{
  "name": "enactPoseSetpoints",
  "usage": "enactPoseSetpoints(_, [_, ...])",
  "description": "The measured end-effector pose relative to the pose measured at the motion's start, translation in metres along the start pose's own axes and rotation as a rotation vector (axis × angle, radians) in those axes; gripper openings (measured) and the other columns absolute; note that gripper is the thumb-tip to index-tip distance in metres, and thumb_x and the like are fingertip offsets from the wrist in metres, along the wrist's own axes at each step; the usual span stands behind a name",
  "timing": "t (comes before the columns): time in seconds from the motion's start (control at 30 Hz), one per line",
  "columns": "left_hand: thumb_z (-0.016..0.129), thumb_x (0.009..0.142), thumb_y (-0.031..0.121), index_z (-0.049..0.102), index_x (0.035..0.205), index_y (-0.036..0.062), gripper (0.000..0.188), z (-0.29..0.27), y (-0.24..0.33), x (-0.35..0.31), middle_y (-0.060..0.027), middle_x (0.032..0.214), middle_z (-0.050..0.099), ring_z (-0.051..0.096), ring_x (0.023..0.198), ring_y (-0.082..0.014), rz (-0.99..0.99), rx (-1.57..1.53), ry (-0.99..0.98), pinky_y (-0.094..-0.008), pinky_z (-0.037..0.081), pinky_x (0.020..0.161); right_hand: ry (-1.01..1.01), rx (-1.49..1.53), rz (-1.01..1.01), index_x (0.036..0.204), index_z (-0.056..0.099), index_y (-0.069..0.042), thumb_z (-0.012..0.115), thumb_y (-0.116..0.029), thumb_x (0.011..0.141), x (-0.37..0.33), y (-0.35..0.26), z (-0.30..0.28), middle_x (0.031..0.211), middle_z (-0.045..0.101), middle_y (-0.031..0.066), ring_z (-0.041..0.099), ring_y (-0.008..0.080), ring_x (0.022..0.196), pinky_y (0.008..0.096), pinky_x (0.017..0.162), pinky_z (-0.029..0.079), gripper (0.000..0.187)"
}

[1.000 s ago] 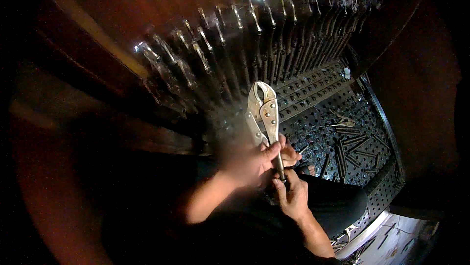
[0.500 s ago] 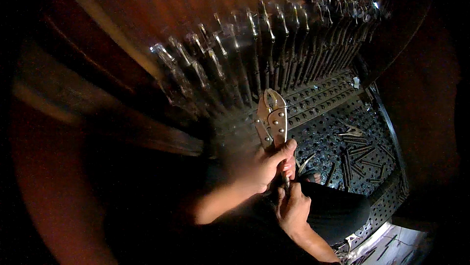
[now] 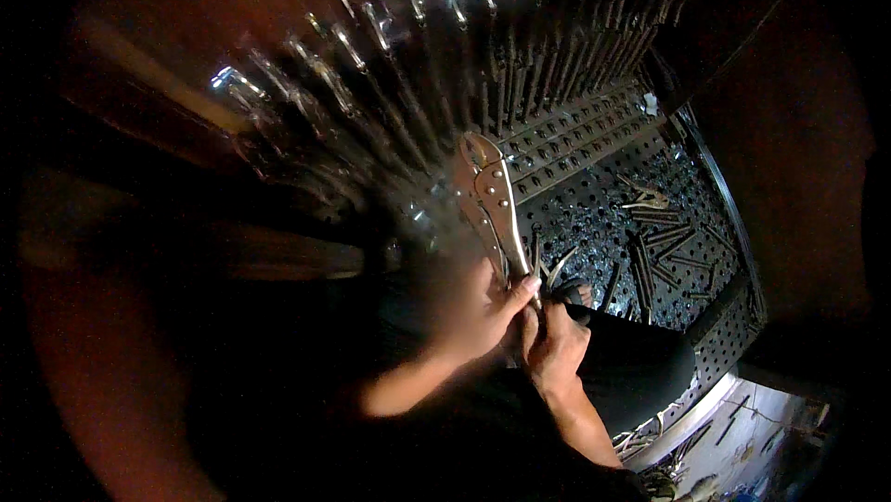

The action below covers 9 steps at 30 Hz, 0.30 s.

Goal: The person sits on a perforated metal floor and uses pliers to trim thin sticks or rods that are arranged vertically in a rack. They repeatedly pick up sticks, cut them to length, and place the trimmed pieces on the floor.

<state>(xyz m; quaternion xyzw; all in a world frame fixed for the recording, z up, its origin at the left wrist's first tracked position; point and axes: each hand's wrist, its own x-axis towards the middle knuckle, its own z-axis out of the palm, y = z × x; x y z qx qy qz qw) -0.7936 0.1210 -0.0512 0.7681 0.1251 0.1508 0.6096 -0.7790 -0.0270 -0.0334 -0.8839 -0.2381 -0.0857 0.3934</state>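
A pair of metal locking pliers points upward and away from me, with its jaws at the top and nothing visible between them. My left hand is closed around the lower handles, its thumb lying along them; part of this hand is in dim, blurred light. Against it, my right hand is closed in a fist around the bottom end of the handle, which its fingers hide. Beyond the jaws stand rows of dark upright rods with shiny bent tips.
A perforated dark metal floor carries loose short dark rods. Another plier-like tool lies among them. My dark-clothed leg and a foot are beside my right hand. Reddish-brown curved walls enclose the space.
My left hand sits lower on the handles, exposing more of the pliers. The view has shifted, so the rods and floor appear higher and further left. Both hands still hold the pliers.
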Motion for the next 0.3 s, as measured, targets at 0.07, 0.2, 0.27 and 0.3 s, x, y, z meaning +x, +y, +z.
enactPoseSetpoints(0.07, [0.072,0.090,0.044,0.064,0.084,0.0027,0.043,0.001,-0.015,-0.007,-0.0122,0.073,0.063,0.060,0.068,-0.0278,-0.067,0.021,0.043,-0.0422,0.045,0.066,0.014,-0.003,-0.009,0.096,0.063,-0.003,0.068,-0.007,0.089,-0.003,0.002,0.004,0.075,0.065,0.0187,0.065,0.0379,0.062,0.0411,0.057,0.052,0.010])
enactPoseSetpoints(0.2, [0.071,0.090,0.047,0.064,0.087,0.0019,0.046,-0.007,-0.002,-0.010,-0.0163,0.080,0.061,0.059,0.073,-0.0302,-0.205,0.008,0.000,-0.0448,0.043,0.067,-0.101,0.002,0.044,0.100,0.064,-0.003,0.070,-0.010,0.088,-0.017,0.010,0.008,0.078,0.067,0.0187,0.067,0.0375,0.065,0.0419,0.059,0.053,0.015])
enactPoseSetpoints(0.27, [0.072,0.089,0.048,0.065,0.089,0.0015,0.047,-0.014,-0.003,-0.013,-0.0173,0.083,0.064,0.060,0.073,-0.0289,-0.124,0.311,0.038,-0.0451,0.044,0.068,-0.138,0.018,0.043,0.108,0.065,-0.004,0.072,-0.013,0.088,-0.018,0.007,0.007,0.079,0.068,0.0186,0.069,0.0378,0.068,0.0431,0.062,0.055,0.023])
enactPoseSetpoints(0.3, [0.072,0.089,0.048,0.065,0.089,0.0015,0.047,-0.018,-0.006,-0.017,-0.0173,0.083,0.064,0.060,0.073,-0.0289,-0.135,0.325,0.039,-0.0451,0.044,0.068,-0.146,0.032,0.048,0.108,0.065,-0.004,0.072,-0.013,0.088,-0.020,0.005,0.011,0.079,0.068,0.0186,0.069,0.0378,0.068,0.0431,0.062,0.055,0.023])
